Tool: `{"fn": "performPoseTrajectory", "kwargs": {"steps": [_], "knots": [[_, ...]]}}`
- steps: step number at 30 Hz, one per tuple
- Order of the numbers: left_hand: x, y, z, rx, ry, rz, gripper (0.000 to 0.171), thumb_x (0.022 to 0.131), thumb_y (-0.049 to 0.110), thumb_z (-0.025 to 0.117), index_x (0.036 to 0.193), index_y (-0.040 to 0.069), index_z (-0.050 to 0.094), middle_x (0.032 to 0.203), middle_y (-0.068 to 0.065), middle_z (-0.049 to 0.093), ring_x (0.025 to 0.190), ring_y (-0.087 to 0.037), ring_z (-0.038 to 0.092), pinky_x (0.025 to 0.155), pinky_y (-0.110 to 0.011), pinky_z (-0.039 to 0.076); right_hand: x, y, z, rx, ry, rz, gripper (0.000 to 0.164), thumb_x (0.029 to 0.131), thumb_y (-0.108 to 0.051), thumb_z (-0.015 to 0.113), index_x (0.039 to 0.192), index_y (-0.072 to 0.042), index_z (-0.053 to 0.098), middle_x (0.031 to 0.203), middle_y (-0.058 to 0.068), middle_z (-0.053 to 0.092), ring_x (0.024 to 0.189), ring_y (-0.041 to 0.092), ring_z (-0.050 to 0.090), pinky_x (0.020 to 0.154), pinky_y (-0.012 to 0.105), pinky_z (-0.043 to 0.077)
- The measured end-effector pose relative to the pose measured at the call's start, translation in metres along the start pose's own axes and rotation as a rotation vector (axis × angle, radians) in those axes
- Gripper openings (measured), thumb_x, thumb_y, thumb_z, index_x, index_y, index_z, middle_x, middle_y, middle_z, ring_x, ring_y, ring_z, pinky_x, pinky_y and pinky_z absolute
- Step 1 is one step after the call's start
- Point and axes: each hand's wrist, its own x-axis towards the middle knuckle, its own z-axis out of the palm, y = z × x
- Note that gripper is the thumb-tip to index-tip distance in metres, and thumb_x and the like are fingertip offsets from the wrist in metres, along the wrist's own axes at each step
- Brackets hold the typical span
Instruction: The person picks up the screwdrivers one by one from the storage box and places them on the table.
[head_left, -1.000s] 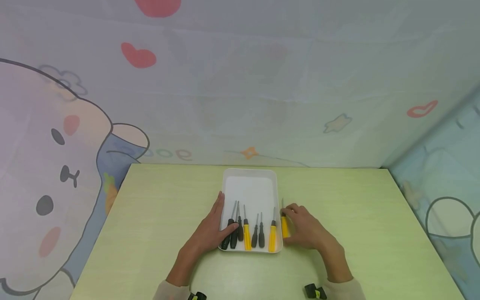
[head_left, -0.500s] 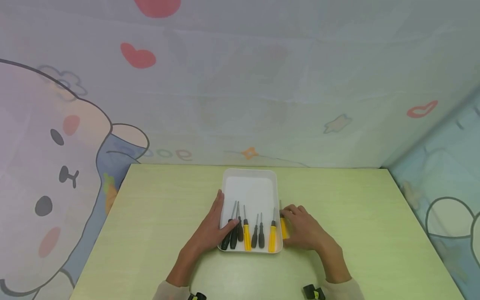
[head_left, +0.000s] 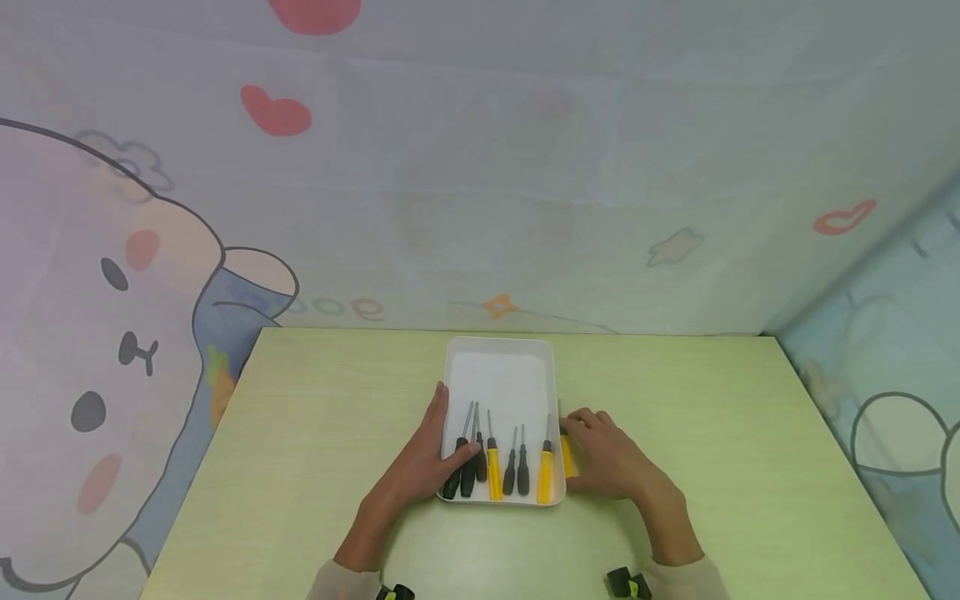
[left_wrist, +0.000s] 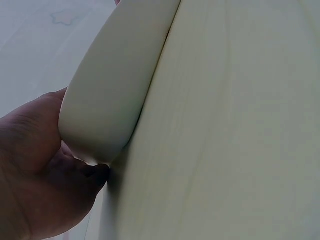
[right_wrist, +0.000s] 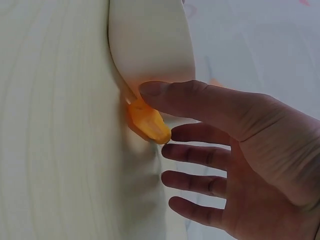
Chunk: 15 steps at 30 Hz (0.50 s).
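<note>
A white tray [head_left: 498, 360] holds several screwdrivers in its near half: black-handled ones [head_left: 452, 479] at left, dark short ones [head_left: 523, 479], and two with yellow handles [head_left: 545, 479]. My left hand [head_left: 420, 462] grips the tray's left side, thumb over the rim above the black handles, fingers along the outer wall. My right hand [head_left: 611, 458] is at the tray's right side. Beside the outer wall, another yellow-handled screwdriver [right_wrist: 147, 122] lies on the table under that hand, mostly covered in the head view. The right thumb is by the tray corner and handle; the other fingers are fairly straight.
The pale green-yellow table [head_left: 315, 400] spreads to both sides of the tray. Behind it hangs a printed cloth backdrop [head_left: 480, 167], which also shows at the right. Dark straps or cameras [head_left: 628, 583] sit at the wrists.
My right hand and the yellow screwdriver beneath it have shifted slightly left, up to the tray's right wall. The tray, its contents and my left hand have stayed almost still.
</note>
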Motion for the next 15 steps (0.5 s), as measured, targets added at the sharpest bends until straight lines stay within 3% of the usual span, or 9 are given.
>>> {"fn": "performPoseTrajectory", "kwargs": {"steps": [7,15], "knots": [[0.000,-0.001,0.001,0.012,0.001,0.006,0.106,0.102,0.048,0.069,0.170,0.005,-0.002,0.178,-0.012,0.000,0.163,-0.030,0.009,0.129,-0.052,0.018,-0.008,-0.001,-0.015,0.023,0.034,0.009,0.084,0.076,-0.033,0.095,0.146,-0.002,0.060,0.142,0.011,0.058,0.128,0.034,0.052,0.106,0.054,0.050],[0.001,-0.002,0.001,0.023,0.005,-0.003,0.106,0.102,0.048,0.069,0.170,0.006,-0.001,0.178,-0.012,0.001,0.163,-0.030,0.010,0.128,-0.052,0.019,-0.014,-0.006,-0.030,0.039,0.200,-0.067,0.087,0.080,-0.037,0.092,0.152,-0.003,0.054,0.147,0.012,0.054,0.131,0.034,0.049,0.106,0.057,0.047]]}}
